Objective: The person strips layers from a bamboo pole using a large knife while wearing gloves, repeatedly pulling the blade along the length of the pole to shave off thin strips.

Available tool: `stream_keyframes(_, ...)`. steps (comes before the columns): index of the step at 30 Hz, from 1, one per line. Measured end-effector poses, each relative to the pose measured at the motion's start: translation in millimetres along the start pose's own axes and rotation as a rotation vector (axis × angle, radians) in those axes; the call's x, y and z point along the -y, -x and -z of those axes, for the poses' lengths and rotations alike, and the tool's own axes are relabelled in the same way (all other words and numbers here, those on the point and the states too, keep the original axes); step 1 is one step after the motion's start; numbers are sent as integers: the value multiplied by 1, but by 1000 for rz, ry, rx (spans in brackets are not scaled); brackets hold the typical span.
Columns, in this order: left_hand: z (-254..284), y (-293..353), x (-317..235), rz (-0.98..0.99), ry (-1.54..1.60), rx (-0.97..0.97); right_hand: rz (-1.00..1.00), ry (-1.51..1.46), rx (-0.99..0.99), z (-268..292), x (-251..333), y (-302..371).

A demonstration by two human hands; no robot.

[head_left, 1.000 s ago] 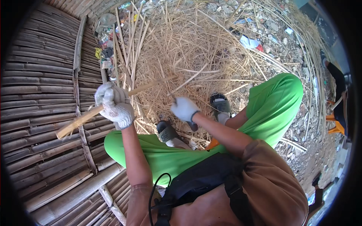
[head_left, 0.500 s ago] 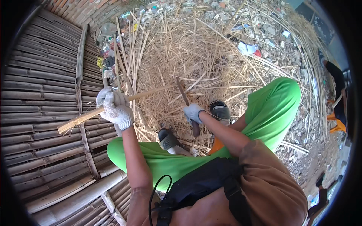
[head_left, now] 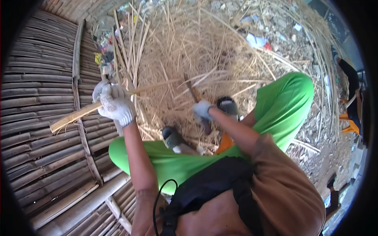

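Note:
My left hand (head_left: pixel 114 103), in a white knit glove, is closed around a split bamboo strip (head_left: pixel 75 117). The strip's thick, frayed end sticks out to the left; its thin end reaches right, to the knife's blade. My right hand (head_left: pixel 202 109), gloved too, grips a knife (head_left: pixel 192 91) with a brown blade pointing up and away from me. Its dark handle butt shows below my fist. The blade's tip part meets or crosses the strip's thin end; exact contact is blurred. Pale thin slivers (head_left: pixel 204 76) lie just right of the blade.
Straw-like bamboo shavings (head_left: pixel 177 47) cover the ground ahead, with long strips (head_left: pixel 130 51) at their left. A bamboo slat wall (head_left: pixel 43 94) stands close on my left. Rubble and litter (head_left: pixel 258 40) spread to the right. Another person's leg (head_left: pixel 348 74) and an orange stool (head_left: pixel 349 124) are far right.
The whole view has shifted slightly, so most things sit higher in the picture. My left hand and the strip sit a little farther left; both hands keep their grips.

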State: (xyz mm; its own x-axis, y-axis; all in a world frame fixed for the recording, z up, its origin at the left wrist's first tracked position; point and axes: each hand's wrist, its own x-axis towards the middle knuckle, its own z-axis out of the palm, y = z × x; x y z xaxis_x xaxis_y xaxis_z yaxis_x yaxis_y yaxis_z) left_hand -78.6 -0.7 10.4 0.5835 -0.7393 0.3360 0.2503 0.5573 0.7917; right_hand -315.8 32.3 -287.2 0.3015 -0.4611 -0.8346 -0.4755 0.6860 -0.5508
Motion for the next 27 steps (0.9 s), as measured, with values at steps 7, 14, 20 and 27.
stream_keyframes(7,-21,-3,-4,3,-47,-63,324,76,-158,-51,59,84)
stream_keyframes(14,-3,-28,-15,115,124,374,585,284,-331,-49,96,122)
stream_keyframes(20,7,-26,-32,248,142,651,588,324,-331,-34,71,99)
stream_keyframes(27,-25,-22,-6,190,-2,479,464,362,-312,-41,121,174)
